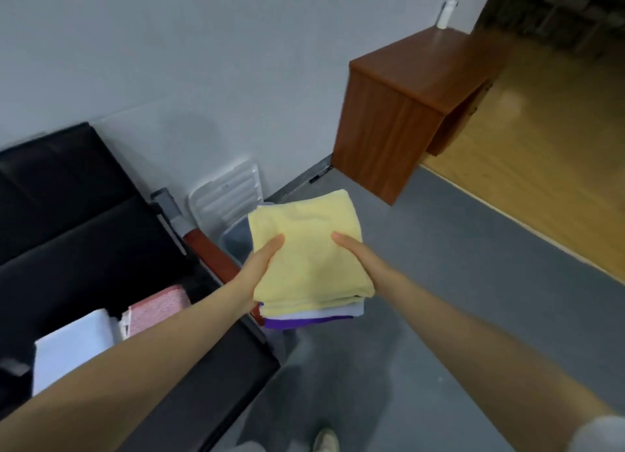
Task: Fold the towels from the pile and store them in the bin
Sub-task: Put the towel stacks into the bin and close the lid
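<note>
Nearest to me, a shoe (326,441) shows on the grey floor (456,248), the person standing beside a black sofa (84,221). On its seat lie a white folded towel (72,350) and a pink one (159,307), probably set aside there while folding went on.

Both bare arms reach forward. The left hand (257,269) and right hand (358,258) clamp a stack of folded towels (307,258) from either side, thumbs lying on top of the yellow one; the other fingers are hidden beneath, presumably curled under to carry the weight. Gripping from both sides looks meant to keep the layers square: a pale lavender and a purple towel peek out at the near bottom edge.

The stack hangs in the air just above and in front of a clear plastic bin (236,238) on the floor by the sofa's arm, its white lid (226,194) leaned against the wall (169,62) to leave the mouth open. Lowering it in seems the step in hand.

Farther off stands a wooden cabinet (406,113), a white bottle (447,13) on top.
</note>
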{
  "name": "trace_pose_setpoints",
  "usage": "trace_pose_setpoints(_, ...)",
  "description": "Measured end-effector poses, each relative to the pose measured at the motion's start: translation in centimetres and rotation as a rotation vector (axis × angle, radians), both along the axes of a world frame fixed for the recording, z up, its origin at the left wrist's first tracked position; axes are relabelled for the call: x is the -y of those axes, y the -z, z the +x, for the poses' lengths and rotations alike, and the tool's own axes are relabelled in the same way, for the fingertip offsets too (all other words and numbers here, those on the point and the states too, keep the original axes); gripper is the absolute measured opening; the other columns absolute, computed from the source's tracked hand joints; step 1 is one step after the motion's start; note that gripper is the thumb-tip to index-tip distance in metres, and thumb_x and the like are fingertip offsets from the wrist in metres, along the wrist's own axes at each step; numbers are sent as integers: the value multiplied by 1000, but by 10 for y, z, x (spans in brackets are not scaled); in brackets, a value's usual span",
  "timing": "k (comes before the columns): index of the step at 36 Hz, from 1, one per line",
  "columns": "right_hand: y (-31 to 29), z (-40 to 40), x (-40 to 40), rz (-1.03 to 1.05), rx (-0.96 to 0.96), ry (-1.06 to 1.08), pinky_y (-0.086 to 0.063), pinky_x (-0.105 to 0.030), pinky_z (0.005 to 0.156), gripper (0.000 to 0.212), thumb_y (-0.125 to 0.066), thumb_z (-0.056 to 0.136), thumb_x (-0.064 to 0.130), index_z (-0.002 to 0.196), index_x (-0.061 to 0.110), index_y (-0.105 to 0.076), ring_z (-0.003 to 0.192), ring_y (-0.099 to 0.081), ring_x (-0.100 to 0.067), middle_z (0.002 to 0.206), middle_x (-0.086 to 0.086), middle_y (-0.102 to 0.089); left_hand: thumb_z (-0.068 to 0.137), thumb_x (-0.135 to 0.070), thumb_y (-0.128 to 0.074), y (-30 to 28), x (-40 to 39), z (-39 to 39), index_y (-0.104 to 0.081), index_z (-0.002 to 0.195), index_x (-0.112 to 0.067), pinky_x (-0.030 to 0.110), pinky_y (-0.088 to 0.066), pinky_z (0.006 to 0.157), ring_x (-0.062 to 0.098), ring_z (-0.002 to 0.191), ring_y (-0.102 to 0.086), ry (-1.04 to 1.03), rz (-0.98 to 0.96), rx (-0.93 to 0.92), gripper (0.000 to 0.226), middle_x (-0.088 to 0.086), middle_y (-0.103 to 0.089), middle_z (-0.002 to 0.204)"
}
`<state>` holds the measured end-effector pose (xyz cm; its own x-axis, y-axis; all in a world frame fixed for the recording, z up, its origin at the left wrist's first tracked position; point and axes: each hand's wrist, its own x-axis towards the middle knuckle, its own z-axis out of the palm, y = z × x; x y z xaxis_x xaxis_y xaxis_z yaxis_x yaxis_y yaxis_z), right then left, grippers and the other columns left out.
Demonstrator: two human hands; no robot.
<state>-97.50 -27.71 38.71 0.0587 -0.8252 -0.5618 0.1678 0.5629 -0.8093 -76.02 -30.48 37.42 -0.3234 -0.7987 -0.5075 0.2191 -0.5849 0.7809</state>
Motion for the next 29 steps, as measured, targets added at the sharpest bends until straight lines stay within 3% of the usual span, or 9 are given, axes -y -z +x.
trace_pose_setpoints(4,22,-33,42,40,-13,-77,-47,-46,103,69,-76,74,53,131,16,-59,113,-64,-27,121,-5,-69,75,-48,-72,23,21,-29,-53,135,-14,42,-50,95,28,112,-64,-95,66,-21,72,8,-67,123)
trace_pose_setpoints(7,40,-41,77,75,-2,-134,-48,-46,101,80,-80,66,56,134,21,-56,114,-65,-26,123,-3,-69,82,-45,-70,38,42,-37,-57,130,-14,40,-52,88,29,110,-65,-151,98,-22,59,9,-69,120)
trace_pose_setpoints(10,65,-45,108,159,56,-160,-47,-46,102,73,-78,74,52,136,21,-55,116,-64,-27,126,-6,-67,92,-37,-60,56,68,-41,-57,130,-13,38,-53,82,29,109,-65,-203,151,2,45,10,-69,119)
trace_pose_setpoints(15,110,-43,161,254,95,-173,-44,-44,106,61,-69,83,50,131,16,-59,116,-64,-26,123,-7,-68,90,-38,-63,106,139,-40,-59,129,-10,44,-50,95,32,108,-65,-214,221,106,48,12,-69,117)
trace_pose_setpoints(19,151,-53,211,337,85,-92,-49,-44,100,62,-69,83,50,133,16,-57,115,-64,-28,122,-9,-69,91,-37,-64,150,199,-55,-58,127,-12,43,-50,94,30,106,-64,-184,251,144,44,11,-68,117)
trace_pose_setpoints(23,197,-62,263,423,76,-84,-53,-39,88,57,-67,84,45,131,14,-59,112,-65,-28,119,-10,-70,87,-41,-67,202,239,-69,-52,129,-13,45,-48,98,30,106,-62,-236,328,157,53,9,-64,119)
trace_pose_setpoints(25,232,-66,294,466,69,-97,-52,-41,92,63,-70,79,45,132,14,-59,113,-64,-30,120,-10,-69,78,-52,-73,235,261,-71,-52,128,-17,47,-49,97,30,105,-63,-265,376,179,65,8,-65,119)
trace_pose_setpoints(27,271,-70,319,517,56,-141,-49,-44,99,65,-76,76,45,131,15,-58,114,-64,-32,120,-11,-69,55,-66,-81,277,278,-71,-55,128,-18,48,-49,98,30,104,-65,-295,401,185,91,6,-67,118)
trace_pose_setpoints(29,306,-75,337,573,21,-180,-50,-45,97,56,-78,75,41,123,18,-61,108,-66,-32,110,-9,-73,53,-67,-79,309,289,-73,-58,128,-22,48,-49,99,29,105,-65,-276,403,207,89,4,-67,117)
